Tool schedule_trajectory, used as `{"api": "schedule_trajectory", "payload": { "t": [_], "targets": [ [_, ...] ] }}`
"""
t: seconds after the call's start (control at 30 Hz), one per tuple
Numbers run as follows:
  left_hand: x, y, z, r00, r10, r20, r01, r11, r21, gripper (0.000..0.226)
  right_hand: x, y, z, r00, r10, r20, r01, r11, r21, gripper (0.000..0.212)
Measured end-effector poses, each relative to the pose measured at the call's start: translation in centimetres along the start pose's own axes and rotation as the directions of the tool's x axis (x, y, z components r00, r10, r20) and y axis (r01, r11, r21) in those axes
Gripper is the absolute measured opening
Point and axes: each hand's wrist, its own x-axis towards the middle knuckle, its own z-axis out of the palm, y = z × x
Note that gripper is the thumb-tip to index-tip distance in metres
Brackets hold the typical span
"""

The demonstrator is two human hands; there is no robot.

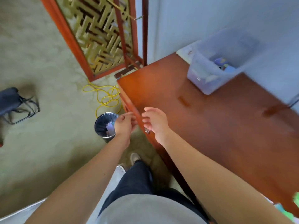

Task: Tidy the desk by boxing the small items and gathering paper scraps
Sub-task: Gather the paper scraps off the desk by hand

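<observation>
A round metal waste bin (103,122) with a dark liner stands on the floor beside the desk's left edge, and pale paper scraps (110,128) lie inside it. My left hand (125,122) hovers just right of the bin's rim, fingers loosely curled, with nothing visible in it. My right hand (155,120) is over the desk's edge with its fingers spread and empty. On the red-brown wooden desk (226,135), a clear plastic box (215,68) stands at the far side with several small coloured items in it.
A yellow cable (105,97) coils on the floor behind the bin. A carved wooden screen (100,34) stands at the desk's far corner. A dark folding stool (14,104) sits at the left. Green and pale items (291,206) lie at the desk's near right edge.
</observation>
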Motion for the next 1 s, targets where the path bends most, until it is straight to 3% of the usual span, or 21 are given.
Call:
{"api": "schedule_trajectory", "payload": {
  "t": [0.43, 0.7, 1.0],
  "targets": [
    [-13.4, -0.6, 12.0, 0.928, 0.046, 0.371, -0.154, 0.952, 0.266, 0.021, -8.5, -2.8, -15.5, 0.952, -0.128, -0.277, 0.178, 0.97, 0.165, 0.019],
    [-18.0, -4.6, 17.7, 0.83, -0.08, 0.552, -0.154, 0.918, 0.364, 0.022, -11.8, -1.1, -23.6, 0.867, -0.127, -0.482, 0.279, 0.925, 0.258, 0.018],
    [-23.4, -10.6, 21.2, 0.701, -0.207, 0.682, -0.227, 0.842, 0.489, 0.021, -15.9, 3.6, -30.5, 0.747, -0.022, -0.665, 0.306, 0.899, 0.314, 0.019]
  ]
}}
